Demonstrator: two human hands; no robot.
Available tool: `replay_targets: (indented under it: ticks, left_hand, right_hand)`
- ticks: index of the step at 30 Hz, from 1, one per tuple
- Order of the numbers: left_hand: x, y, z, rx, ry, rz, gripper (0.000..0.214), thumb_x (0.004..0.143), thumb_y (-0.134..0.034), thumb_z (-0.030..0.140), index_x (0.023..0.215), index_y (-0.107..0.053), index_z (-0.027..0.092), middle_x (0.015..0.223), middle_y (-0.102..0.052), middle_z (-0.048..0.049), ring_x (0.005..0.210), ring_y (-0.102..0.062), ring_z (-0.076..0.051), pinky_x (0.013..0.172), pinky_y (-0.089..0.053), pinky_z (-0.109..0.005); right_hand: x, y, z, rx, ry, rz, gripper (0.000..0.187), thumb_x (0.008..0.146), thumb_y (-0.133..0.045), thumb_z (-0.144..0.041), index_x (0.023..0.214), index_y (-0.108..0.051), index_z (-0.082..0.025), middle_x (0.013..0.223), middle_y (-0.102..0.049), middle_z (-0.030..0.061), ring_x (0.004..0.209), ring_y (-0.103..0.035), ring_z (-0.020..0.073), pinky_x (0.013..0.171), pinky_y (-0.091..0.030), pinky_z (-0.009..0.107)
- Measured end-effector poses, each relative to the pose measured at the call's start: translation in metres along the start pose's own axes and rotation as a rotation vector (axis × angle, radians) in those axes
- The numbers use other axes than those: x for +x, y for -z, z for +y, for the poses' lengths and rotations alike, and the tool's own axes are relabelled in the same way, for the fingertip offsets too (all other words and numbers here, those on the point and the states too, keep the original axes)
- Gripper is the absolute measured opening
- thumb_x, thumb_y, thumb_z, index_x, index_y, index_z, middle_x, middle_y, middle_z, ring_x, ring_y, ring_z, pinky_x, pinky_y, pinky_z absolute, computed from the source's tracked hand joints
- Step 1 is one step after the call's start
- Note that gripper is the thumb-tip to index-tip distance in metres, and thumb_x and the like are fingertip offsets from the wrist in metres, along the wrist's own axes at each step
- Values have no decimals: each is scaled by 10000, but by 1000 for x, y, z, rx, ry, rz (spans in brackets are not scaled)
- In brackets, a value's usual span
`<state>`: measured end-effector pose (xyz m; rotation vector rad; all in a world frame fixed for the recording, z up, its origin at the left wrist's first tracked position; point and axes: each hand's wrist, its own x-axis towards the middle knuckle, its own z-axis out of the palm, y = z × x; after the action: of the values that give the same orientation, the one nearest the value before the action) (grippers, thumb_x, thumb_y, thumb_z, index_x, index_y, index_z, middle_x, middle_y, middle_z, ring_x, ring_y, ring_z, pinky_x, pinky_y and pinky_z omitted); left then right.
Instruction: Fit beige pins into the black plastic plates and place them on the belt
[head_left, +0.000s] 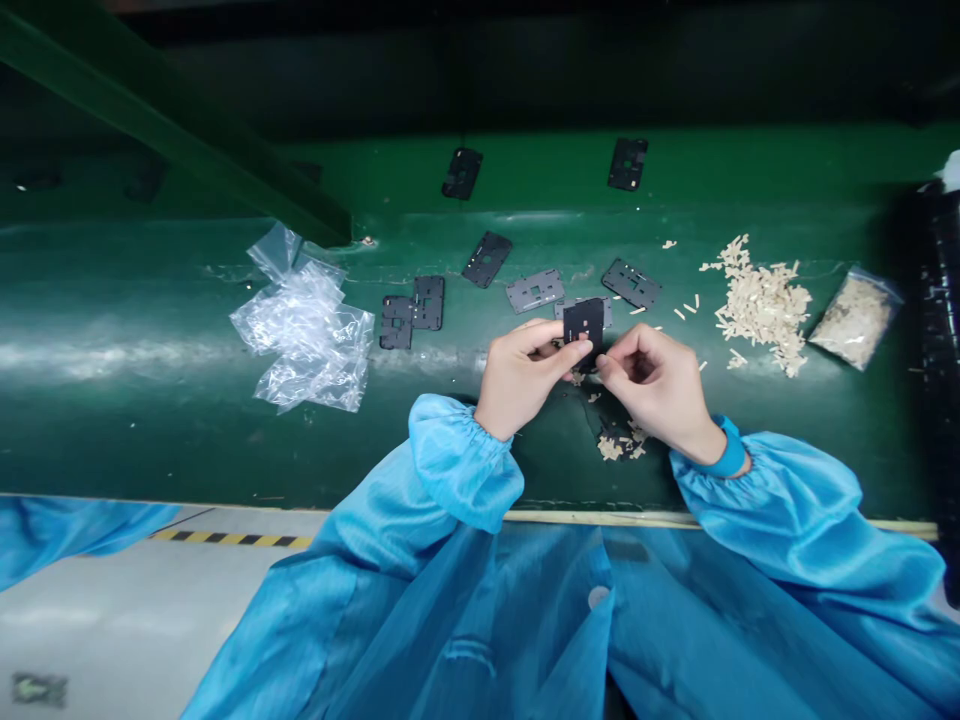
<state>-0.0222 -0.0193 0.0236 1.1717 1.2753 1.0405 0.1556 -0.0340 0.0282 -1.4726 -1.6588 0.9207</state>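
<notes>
My left hand (pixel 521 375) pinches a small black plastic plate (pixel 583 321) with cut-outs, holding it upright above the green belt (pixel 150 340). Fingertips of my right hand (pixel 654 385) are pinched together at the plate's lower right corner; what they hold, if anything, is too small to see. Both arms wear blue sleeves. Small beige pieces (pixel 619 445) lie on the belt just below my right hand.
Several more black plates (pixel 534 291) lie scattered on the belt beyond my hands. A pile of beige pieces (pixel 761 303) and a clear bag of them (pixel 855 318) sit at the right. Crumpled empty plastic bags (pixel 307 325) lie at the left. A green beam (pixel 172 130) crosses top left.
</notes>
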Motion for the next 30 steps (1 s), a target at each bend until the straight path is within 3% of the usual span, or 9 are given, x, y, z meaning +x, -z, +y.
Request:
replay_targets:
  ticks: [11, 19, 23, 25, 30]
  left_hand:
    - [1, 3, 0, -15, 1, -36, 252, 788, -829, 410, 928, -836, 201, 837, -731, -36, 517, -595, -78, 496, -494, -219]
    - [4, 5, -5, -184, 107, -70, 322, 744, -863, 448, 955, -835, 206, 925, -783, -47, 608, -614, -104, 496, -526, -218]
    - [7, 7, -7, -206, 114, -8, 305, 744, -861, 445, 921, -830, 199, 874, -764, -38, 609, -588, -98, 489, -521, -214]
    - [9, 8, -6, -219, 117, 21, 294, 732, -868, 444, 882, -824, 194, 832, -742, -28, 611, -574, -94, 484, -518, -207]
    - [9, 8, -3, -300, 145, 17, 266, 700, -893, 411, 828, -810, 194, 804, -707, -10, 631, -558, -82, 484, -512, -182]
  right_hand:
    - [3, 6, 5, 104, -184, -83, 236, 855, -728, -306, 707, -576, -201, 574, -549, -34, 506, -439, 105, 474, -318, 256]
    - [8, 16, 6, 239, -249, -197, 334, 854, -787, -482, 764, -654, -189, 677, -632, 3, 559, -477, 112, 495, -337, 258]
    - [12, 24, 5, 382, -319, -228, 393, 910, -701, -577, 958, -754, -191, 754, -663, 23, 521, -437, 95, 458, -309, 256]
    - [14, 28, 7, 454, -347, -216, 403, 942, -660, -576, 1026, -772, -198, 756, -656, 22, 494, -409, 85, 439, -284, 256]
    - [13, 29, 8, 510, -369, -206, 286, 914, -738, -486, 925, -746, -201, 702, -624, -2, 504, -415, 83, 438, -282, 240]
